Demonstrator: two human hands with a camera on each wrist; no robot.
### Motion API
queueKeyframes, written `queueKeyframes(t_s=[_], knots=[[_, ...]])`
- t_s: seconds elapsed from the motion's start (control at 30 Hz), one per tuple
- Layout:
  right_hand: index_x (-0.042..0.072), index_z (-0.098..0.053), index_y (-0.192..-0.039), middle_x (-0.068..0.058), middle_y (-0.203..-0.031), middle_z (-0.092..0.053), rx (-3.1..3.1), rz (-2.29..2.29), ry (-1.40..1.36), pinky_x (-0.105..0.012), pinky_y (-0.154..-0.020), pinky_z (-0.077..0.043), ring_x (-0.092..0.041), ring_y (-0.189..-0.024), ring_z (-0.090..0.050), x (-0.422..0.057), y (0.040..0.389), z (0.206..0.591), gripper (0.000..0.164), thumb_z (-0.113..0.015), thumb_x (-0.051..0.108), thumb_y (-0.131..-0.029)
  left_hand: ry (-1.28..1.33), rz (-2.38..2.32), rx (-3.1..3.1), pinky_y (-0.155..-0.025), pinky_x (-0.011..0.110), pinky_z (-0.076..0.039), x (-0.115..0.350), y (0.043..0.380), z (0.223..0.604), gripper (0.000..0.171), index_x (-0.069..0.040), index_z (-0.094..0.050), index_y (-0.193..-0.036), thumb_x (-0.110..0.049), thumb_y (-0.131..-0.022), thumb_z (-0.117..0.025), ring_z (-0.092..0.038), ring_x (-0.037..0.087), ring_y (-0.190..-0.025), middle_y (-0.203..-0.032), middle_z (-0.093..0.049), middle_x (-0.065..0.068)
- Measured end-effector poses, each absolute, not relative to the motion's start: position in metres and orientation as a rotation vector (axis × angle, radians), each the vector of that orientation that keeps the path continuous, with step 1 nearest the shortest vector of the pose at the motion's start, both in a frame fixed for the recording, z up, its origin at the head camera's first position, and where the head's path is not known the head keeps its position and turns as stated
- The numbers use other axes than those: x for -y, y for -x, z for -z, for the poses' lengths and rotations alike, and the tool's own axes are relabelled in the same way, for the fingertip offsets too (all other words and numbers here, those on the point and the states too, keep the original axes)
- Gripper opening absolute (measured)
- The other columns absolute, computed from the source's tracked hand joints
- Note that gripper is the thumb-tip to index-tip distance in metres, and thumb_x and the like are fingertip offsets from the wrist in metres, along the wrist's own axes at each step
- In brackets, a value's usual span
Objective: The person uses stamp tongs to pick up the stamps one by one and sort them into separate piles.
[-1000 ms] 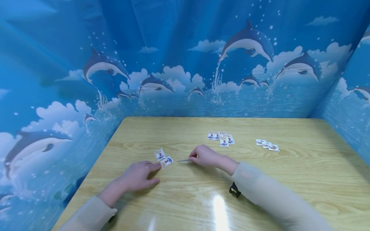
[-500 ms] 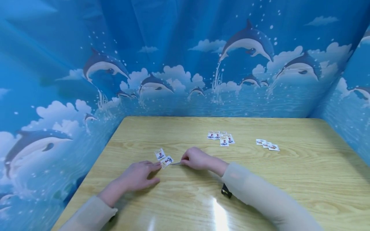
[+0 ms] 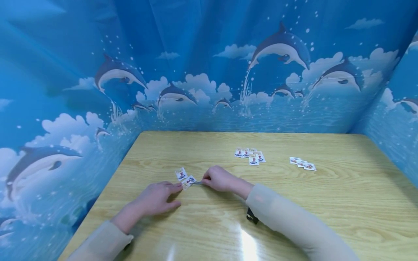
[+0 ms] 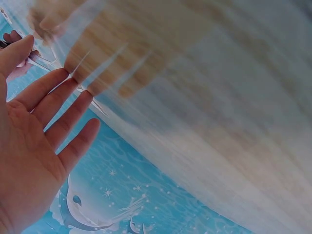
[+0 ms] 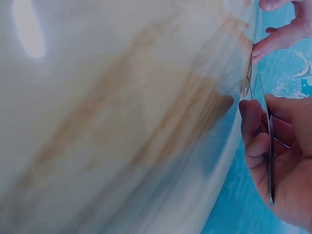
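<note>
Metal tweezers [image 5: 271, 161] are held in my right hand [image 3: 220, 179], thumb on one side and fingers on the other. In the head view their tips [image 3: 196, 183] reach the right edge of a small white card [image 3: 188, 182] with a coloured cartoon picture. In the right wrist view the tips stand slightly apart. My left hand [image 3: 160, 197] lies over the table with fingers extended, fingertips at the left edge of that same card. A second card [image 3: 181, 174] lies just behind it, corner to edge. In the left wrist view the left fingers [image 4: 63, 109] are spread and straight.
A cluster of several similar cards [image 3: 254, 159] lies at the back of the wood-grain table [image 3: 343, 203]. To its right, three cards [image 3: 302, 163] overlap in a slanting row. A blue dolphin-print curtain [image 3: 202, 54] rises behind the table.
My right hand has moved left with the tweezers, bringing their tips from beside the front card to its right edge. The left hand and the cards have stayed in place.
</note>
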State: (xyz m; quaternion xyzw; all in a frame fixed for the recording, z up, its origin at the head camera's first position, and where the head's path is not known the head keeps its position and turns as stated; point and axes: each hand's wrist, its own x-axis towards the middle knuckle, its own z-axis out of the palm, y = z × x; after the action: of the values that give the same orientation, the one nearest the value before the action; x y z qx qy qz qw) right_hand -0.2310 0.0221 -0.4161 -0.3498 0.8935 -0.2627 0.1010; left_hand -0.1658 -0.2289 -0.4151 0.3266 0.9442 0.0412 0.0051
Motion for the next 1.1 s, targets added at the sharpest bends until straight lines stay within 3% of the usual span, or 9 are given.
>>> queueKeyframes(t_s=[0.2,0.43,0.7,1.1], knots=[[0.007,-0.075,-0.089,0.004,-0.068,-0.065,-2.678,0.752,1.007,-0.025,-0.062,-0.048,-0.007,-0.058,-0.052,-0.020,0.233,0.418,0.016,-0.064,0.016,-0.094,-1.029,-0.138,-2.953,-0.088,0.049,-0.052,0.227,0.165,0.414,0.054,-0.006,-0.062,-0.129,-0.041,-0.088,-0.067,-0.061,0.031,-0.109,-0.127,-0.063,0.011],[0.011,-0.077,-0.089,0.004,-0.074,-0.068,-2.739,0.658,1.004,-0.031,-0.069,-0.051,-0.008,-0.063,-0.055,-0.021,0.235,0.418,0.014,-0.066,0.019,-0.093,-1.017,-0.149,-2.948,-0.089,0.049,-0.051,0.226,0.165,0.414,0.054,-0.006,-0.062,-0.129,-0.040,-0.088,-0.067,-0.061,0.031,-0.109,-0.127,-0.063,0.011],[0.013,-0.077,-0.089,0.005,-0.076,-0.070,-2.744,0.652,0.998,-0.029,-0.067,-0.051,-0.007,-0.060,-0.054,-0.023,0.235,0.414,0.014,-0.066,0.021,-0.093,-0.996,-0.188,-2.931,-0.093,0.048,-0.049,0.226,0.169,0.413,0.054,-0.006,-0.060,-0.131,-0.040,-0.089,-0.066,-0.060,0.030,-0.112,-0.130,-0.061,0.009],[0.011,-0.077,-0.092,0.006,-0.074,-0.069,-2.748,0.735,0.868,-0.027,-0.061,-0.047,-0.006,-0.055,-0.052,-0.075,0.222,0.403,0.013,-0.067,0.019,-0.092,-1.139,-0.240,-2.833,-0.102,0.043,-0.043,0.200,0.165,0.400,0.057,-0.009,-0.053,-0.139,-0.043,-0.094,-0.060,-0.055,0.025,-0.122,-0.140,-0.053,0.004]])
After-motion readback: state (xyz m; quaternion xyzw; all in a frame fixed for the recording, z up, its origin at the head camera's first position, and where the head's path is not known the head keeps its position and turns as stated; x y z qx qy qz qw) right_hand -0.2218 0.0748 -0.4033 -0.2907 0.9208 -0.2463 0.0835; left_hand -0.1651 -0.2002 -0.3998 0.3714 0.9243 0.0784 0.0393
